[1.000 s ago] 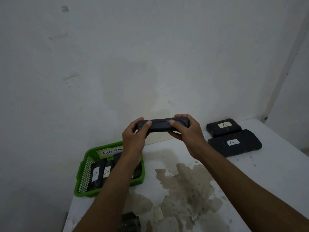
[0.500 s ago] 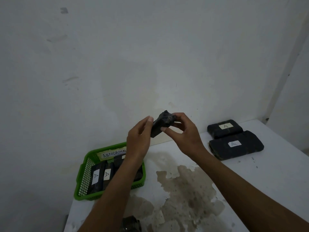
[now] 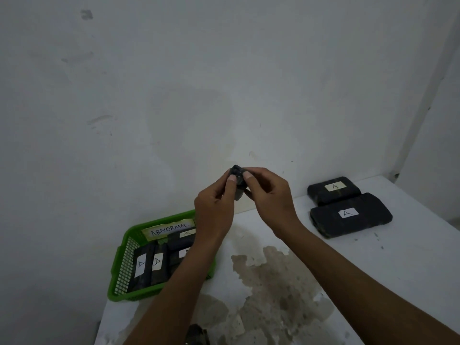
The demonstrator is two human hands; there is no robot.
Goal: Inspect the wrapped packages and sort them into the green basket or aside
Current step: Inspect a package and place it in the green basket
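A black wrapped package [image 3: 238, 181] is held up in the air in front of the wall, turned end-on toward me. My left hand [image 3: 215, 209] grips its left side and my right hand [image 3: 270, 195] grips its right side, thumbs on the near end. Below left, the green basket [image 3: 124, 260] with an "ABNORMAL" label holds several black packages marked "A"; my left forearm hides part of it. Two more black packages marked "A" lie at the back right of the table, a smaller one [image 3: 333, 190] behind a larger one [image 3: 351, 215].
The white table [image 3: 410, 270] has a large brown stain [image 3: 276, 287] in the middle. A dark object [image 3: 196, 336] shows at the bottom edge. The wall stands right behind the table, and the table's left edge runs just past the basket.
The package was held lengthwise between both hands a second ago. It has been rotated so one end now points at me, and my hands have come closer together.
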